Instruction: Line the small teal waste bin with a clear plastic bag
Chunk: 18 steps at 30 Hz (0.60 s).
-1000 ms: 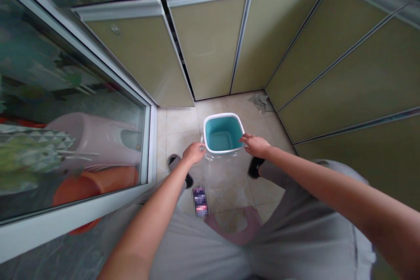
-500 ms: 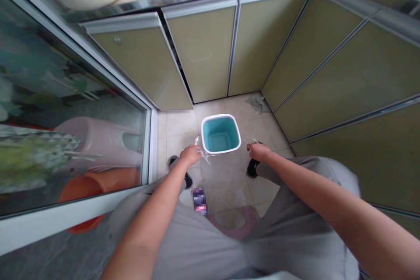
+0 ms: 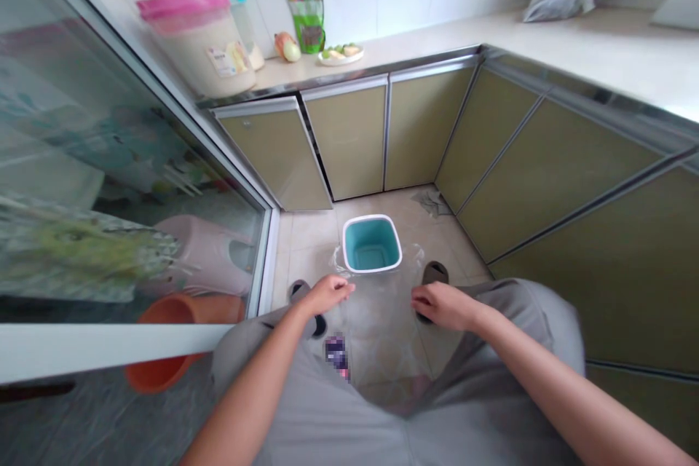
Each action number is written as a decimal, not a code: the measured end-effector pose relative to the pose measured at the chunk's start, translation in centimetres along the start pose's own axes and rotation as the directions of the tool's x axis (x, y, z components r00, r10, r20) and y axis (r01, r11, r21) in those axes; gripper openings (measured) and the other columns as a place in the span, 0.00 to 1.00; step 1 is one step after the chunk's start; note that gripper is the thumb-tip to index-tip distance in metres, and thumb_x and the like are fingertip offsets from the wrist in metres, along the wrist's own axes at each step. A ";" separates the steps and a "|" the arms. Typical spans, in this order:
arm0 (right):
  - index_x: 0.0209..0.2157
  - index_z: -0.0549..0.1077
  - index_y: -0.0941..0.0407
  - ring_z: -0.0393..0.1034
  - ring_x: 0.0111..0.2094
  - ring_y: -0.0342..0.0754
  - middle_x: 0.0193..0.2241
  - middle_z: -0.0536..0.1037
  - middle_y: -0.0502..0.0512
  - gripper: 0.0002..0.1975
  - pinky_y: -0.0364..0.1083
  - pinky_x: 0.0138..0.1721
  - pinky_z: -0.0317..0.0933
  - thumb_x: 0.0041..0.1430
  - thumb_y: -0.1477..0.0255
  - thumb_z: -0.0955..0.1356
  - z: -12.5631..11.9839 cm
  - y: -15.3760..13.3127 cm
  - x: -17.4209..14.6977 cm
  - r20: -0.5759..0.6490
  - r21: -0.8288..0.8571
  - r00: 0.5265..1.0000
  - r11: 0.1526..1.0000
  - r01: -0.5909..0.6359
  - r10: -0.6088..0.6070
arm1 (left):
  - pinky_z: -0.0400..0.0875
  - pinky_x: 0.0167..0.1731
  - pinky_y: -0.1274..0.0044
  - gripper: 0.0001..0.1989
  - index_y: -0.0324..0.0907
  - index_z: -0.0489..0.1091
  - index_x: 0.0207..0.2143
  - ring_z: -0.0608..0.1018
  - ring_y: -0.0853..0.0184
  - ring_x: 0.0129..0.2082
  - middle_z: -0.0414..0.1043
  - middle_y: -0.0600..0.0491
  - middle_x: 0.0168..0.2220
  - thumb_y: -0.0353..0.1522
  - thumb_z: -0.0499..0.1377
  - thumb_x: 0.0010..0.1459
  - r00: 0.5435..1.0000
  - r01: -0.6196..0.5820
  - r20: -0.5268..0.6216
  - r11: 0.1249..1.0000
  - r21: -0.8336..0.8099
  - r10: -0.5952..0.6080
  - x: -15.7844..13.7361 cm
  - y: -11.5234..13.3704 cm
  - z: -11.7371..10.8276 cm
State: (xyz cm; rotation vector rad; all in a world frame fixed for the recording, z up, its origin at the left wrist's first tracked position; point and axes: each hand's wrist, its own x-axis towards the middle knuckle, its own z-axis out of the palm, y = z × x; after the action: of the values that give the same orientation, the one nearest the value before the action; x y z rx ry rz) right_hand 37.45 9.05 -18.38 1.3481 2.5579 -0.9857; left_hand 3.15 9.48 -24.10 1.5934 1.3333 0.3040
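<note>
In the head view, the square teal plastic bin [image 3: 372, 239], standing on beige floor tiles [image 3: 311, 233] beyond the half-curled left hand [image 3: 330, 293] and right hand [image 3: 443, 305], whose hold on clear crinkled film [image 3: 339, 261] cannot be determined, is judged light, stiff and best gripped by its white rim [image 3: 371, 217].

And I see a bin [image 3: 365, 237], teal inside, white at the rim [image 3: 372, 218], my trousers [image 3: 524, 320] grey, cabinet doors [image 3: 349, 138] olive, tub lid [image 3: 183, 2] hot pink!

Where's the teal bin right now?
In the head view, the bin stands near the middle on the floor, between the cabinets and the person's left hand and right hand.
</note>
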 end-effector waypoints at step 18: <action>0.23 0.67 0.55 0.65 0.28 0.48 0.24 0.72 0.56 0.24 0.46 0.33 0.54 0.70 0.56 0.59 3.3 2.5 2.6 -0.038 0.180 0.992 0.978 -0.108 0.117 | 0.56 0.28 0.73 0.31 0.46 0.56 0.19 0.62 0.68 0.22 0.54 0.58 0.18 0.62 0.50 0.55 0.986 0.088 -0.141 0.996 -0.002 -0.088 1.8 -2.5 0.7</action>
State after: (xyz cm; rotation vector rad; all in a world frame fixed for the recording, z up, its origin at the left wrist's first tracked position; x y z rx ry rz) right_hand 37.12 9.98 -23.20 1.5604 2.4448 -1.1987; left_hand 2.78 10.38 -27.12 1.5343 1.5084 0.3652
